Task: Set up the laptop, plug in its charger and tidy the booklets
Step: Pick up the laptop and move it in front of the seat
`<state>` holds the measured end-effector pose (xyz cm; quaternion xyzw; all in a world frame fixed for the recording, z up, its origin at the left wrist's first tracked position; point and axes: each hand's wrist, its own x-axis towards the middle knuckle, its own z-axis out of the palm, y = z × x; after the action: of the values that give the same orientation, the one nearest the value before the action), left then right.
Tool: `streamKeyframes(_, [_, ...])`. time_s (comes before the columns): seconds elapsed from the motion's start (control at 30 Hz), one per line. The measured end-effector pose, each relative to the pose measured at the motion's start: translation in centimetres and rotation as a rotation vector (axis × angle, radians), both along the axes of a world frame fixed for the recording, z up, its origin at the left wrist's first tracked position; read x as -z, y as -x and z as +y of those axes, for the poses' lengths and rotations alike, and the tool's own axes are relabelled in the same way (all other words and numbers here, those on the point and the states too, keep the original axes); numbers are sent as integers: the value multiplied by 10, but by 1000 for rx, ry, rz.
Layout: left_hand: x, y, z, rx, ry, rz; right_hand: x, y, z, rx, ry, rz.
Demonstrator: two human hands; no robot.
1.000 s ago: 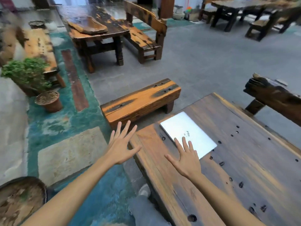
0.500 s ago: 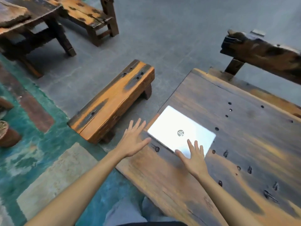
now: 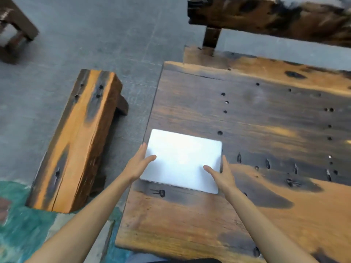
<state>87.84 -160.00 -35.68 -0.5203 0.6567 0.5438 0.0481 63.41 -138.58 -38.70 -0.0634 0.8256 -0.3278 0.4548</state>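
Laptop: we see the closed silver laptop (image 3: pixel 182 160) lying flat near the left edge of the wooden table (image 3: pixel 256 118), at centre frame; its lid is washed out by glare.
Left hand: our left hand (image 3: pixel 139 165) sits at the laptop's left edge, thumb laid on the lid, fingers extended along and under that side; we read it as clasping the edge.
Right hand: our right hand (image 3: pixel 221 174) takes the right edge in mirror fashion, thumb on the lid, fingers straight along the side.
Spacing: the two hands are apart, one on each short side of the laptop.
Table: dark and orange planks, pierced by small holes, filling the right half of the frame.
Bench: a low wooden bench (image 3: pixel 76 141) stands on the grey floor (image 3: pixel 85 35), left of the table.
Upper right: a heavy wooden backrest beam (image 3: pixel 275 18), blurred.
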Motion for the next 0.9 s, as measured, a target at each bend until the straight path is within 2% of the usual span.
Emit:
streamKeyframes(0.13, [21, 17, -23, -47, -101, 55, 10, -1, -14, 124, -3, -18])
streamKeyframes(0.27, [47, 20, -30, -78, -205, 27, 23, -13, -25, 188, -8, 31])
streamKeyframes(0.4, [56, 19, -29, -130, -149, 68, 32, -15, -31, 313, -49, 94])
streamKeyframes(0.5, [60, 17, -36, -208, -175, 83, 40, -9, -34, 432, -26, 48])
streamKeyframes(0.67, [60, 21, -49, -397, -270, 63, 47, 2, -39, 498, -51, -19])
streamKeyframes(0.9, [59, 21, -53, -396, -347, 105, 45, 15, -36, 567, 8, -92])
